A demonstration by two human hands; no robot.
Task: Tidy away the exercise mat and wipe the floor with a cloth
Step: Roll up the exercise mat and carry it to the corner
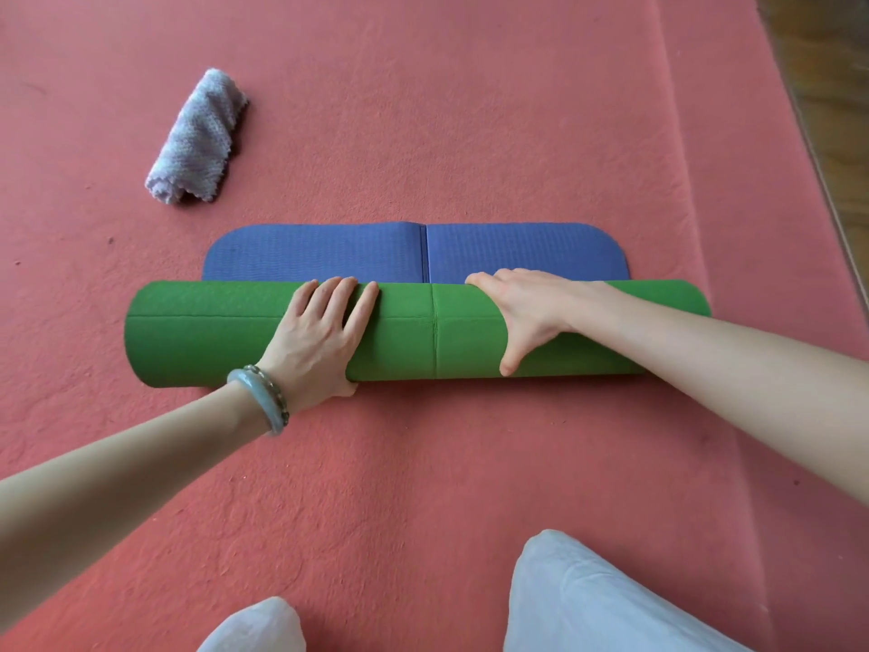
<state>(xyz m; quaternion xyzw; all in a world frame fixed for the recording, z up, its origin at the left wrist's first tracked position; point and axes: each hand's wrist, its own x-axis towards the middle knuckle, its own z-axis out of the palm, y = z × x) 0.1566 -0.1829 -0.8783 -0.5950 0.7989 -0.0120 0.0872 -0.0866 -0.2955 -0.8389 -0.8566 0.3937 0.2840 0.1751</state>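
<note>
The exercise mat (197, 331) lies across the red floor, mostly rolled into a thick green roll. A short blue stretch of the mat (310, 254) lies flat just beyond the roll. My left hand (319, 336) presses on the roll left of its middle, fingers straight over the top. My right hand (526, 308) holds the roll right of its middle; its fingers bend over the far side and the thumb reaches down the near side. A pale lilac cloth (197, 138), loosely rolled, lies on the floor at the far left, apart from the mat.
Red carpet-like floor covering (423, 463) spreads all around, with a raised seam running down its right part. A strip of wooden floor (837, 87) shows at the far right edge. My knees in light trousers (588, 600) are at the bottom.
</note>
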